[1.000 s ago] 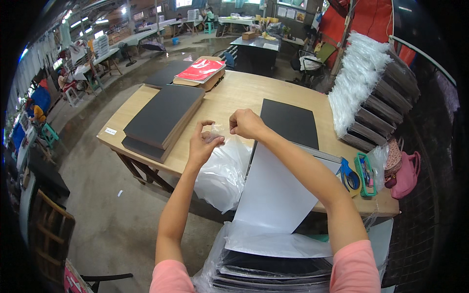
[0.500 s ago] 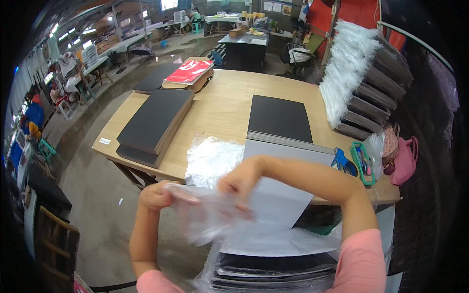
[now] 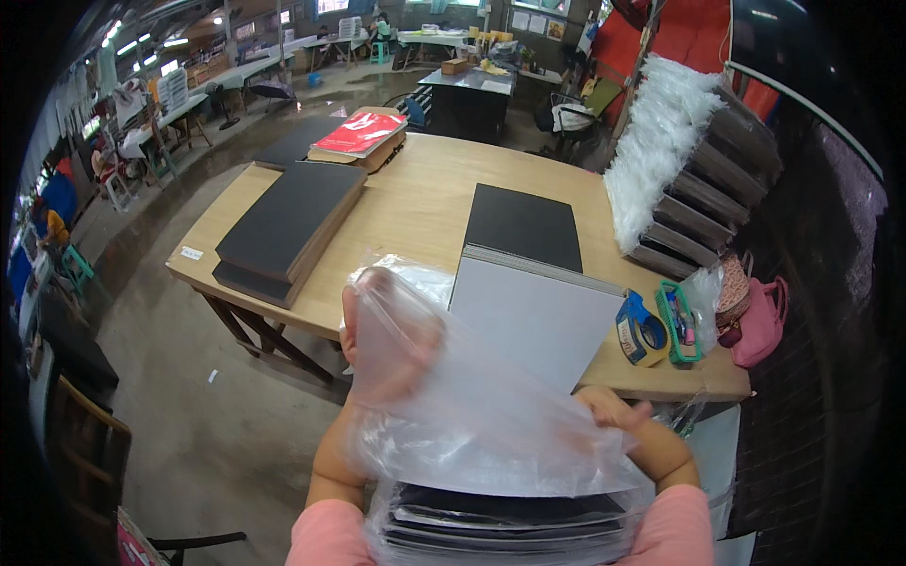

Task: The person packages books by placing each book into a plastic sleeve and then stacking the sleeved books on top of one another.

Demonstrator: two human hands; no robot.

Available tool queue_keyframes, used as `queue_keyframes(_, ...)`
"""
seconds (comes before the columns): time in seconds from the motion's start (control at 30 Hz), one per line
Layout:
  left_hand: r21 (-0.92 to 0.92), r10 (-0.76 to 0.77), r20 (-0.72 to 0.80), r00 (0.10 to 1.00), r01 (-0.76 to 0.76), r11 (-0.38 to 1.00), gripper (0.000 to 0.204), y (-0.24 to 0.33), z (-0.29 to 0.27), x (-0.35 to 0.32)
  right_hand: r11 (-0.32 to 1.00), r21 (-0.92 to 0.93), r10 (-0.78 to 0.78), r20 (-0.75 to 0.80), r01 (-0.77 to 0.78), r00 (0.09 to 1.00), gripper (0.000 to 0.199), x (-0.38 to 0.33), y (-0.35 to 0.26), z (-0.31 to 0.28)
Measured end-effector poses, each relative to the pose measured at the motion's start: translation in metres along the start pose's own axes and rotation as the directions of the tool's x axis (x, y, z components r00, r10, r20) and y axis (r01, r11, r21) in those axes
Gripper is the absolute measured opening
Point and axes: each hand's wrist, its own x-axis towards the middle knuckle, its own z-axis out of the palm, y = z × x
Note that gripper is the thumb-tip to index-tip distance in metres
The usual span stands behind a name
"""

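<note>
A clear plastic bag [image 3: 472, 415] stretches between my hands, blurred by motion. My left hand [image 3: 392, 330] is raised under its film, seen through the plastic; its fingers are too smeared to read. My right hand [image 3: 613, 415] is closed on the bag's edge on the other side. Beyond the bag, a pale grey sheet [image 3: 538, 316] lies at the table's near edge, beside a black board [image 3: 524, 226]. Close to my body, black boards in plastic [image 3: 505, 519] are piled below the bag. More clear plastic film [image 3: 411, 278] lies on the table behind my left hand.
On the wooden table [image 3: 415, 198] are stacked black boards [image 3: 293, 226], a red-covered packet [image 3: 359, 132], a blue tape dispenser [image 3: 642, 330] and a green basket [image 3: 678, 321]. Plastic-wrapped stacks [image 3: 675, 160] lean at the right, near a pink bag [image 3: 763, 321]. People sit further back.
The bag has gone from bunched between my hands to spread wide. My left hand has moved right and up under the film; my right hand has moved right and down. The view has shifted slightly.
</note>
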Motion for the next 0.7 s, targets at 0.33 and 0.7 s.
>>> queue_keyframes(0.33,0.784,0.241,-0.500,0.832,0.553,-0.282,0.027,0.038,-0.017,-0.006,0.773,-0.510,-0.505,-0.855,0.377,-0.122,0.017,-0.042,0.007,0.041)
queue_keyframes(0.7,0.620,0.151,-0.432,0.889,0.415,-0.665,0.018,0.017,-0.003,0.045,0.578,-0.587,-0.815,-0.449,-0.567,-0.366,0.003,-0.053,-0.030,0.016)
